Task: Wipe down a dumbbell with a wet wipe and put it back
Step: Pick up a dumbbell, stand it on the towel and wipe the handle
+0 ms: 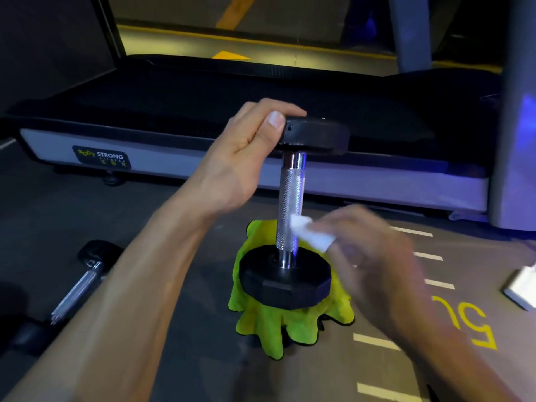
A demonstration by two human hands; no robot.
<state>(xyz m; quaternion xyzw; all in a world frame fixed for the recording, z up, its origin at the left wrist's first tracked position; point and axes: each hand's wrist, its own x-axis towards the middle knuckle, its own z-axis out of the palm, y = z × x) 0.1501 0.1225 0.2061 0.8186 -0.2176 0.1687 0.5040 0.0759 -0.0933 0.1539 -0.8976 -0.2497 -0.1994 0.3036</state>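
Observation:
A black dumbbell with a knurled chrome handle stands upright, its lower head resting on a bright green cloth on the floor. My left hand grips the left edge of the upper head, holding the dumbbell steady. My right hand, blurred by motion, pinches a white wet wipe and presses it against the right side of the handle, low down near the lower head.
A treadmill with a grey side rail lies just behind the dumbbell. A second dumbbell lies on the floor at the left. A white pack sits at the right edge. The floor has white dashes and a yellow number.

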